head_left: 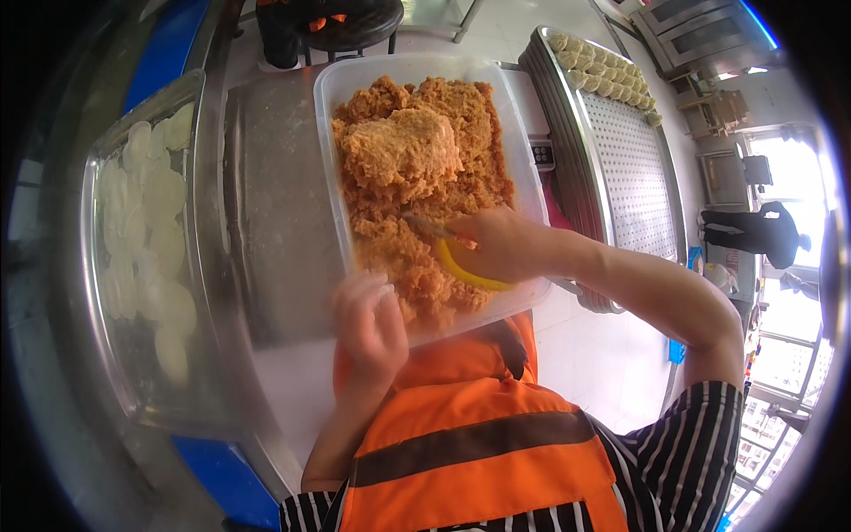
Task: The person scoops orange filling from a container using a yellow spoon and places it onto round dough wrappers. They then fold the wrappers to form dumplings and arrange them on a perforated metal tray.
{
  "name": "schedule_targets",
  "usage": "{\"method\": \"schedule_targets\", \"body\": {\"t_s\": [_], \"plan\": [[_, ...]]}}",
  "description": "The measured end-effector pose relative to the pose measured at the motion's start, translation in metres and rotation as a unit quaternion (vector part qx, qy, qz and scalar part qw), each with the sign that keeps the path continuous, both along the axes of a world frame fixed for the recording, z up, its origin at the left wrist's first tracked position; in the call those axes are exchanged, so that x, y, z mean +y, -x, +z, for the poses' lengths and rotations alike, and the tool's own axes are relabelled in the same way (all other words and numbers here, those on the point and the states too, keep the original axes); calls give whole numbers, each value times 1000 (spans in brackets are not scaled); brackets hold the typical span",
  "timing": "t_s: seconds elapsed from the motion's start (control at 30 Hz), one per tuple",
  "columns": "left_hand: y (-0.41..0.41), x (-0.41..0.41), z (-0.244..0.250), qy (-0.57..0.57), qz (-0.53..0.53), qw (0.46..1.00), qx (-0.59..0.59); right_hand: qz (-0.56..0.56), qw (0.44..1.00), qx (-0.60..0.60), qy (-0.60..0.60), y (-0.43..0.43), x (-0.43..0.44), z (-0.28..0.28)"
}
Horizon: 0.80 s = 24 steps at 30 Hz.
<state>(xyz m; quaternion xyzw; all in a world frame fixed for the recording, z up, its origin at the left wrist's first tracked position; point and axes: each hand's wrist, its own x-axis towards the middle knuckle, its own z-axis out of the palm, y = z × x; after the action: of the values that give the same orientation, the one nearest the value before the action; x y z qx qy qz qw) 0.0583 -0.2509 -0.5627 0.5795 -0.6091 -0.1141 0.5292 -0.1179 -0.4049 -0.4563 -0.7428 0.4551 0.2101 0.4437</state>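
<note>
A translucent plastic tub point(324, 126) full of orange-brown ground filling point(399, 149) stands before me. My right hand point(502, 246) is over the filling, closed around a metal tool whose grey tip point(425, 226) meets the filling. A curved yellow edge point(465, 272) shows just below that hand; whether it belongs to the same tool I cannot tell. My left hand point(372, 326) is raised at the tub's near left corner, blurred, with fingers curled. Something small and whitish shows at its fingertips, too unclear to name.
Left of the tub, a metal tray point(93, 219) holds pale round dough wrappers point(166, 246). At right, stacked perforated trays point(631, 173) bear rows of pleated dumplings point(605, 73). A black round stool point(359, 26) stands beyond the tub. A person in dark clothes point(764, 233) is at far right.
</note>
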Motion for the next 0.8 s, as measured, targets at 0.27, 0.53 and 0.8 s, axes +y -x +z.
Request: {"method": "schedule_targets", "body": {"t_s": [0.27,0.53,0.8], "plan": [[0,1,3,-12,-4,1000,0,-43,998,44,13,45,-8,47],[2,-3,2,15,-7,1000,20,-41,999,-1,-24,43,-11,-24],[0,-2,2,6,-5,1000,-11,18,1000,-11,22,48,1,52]]}}
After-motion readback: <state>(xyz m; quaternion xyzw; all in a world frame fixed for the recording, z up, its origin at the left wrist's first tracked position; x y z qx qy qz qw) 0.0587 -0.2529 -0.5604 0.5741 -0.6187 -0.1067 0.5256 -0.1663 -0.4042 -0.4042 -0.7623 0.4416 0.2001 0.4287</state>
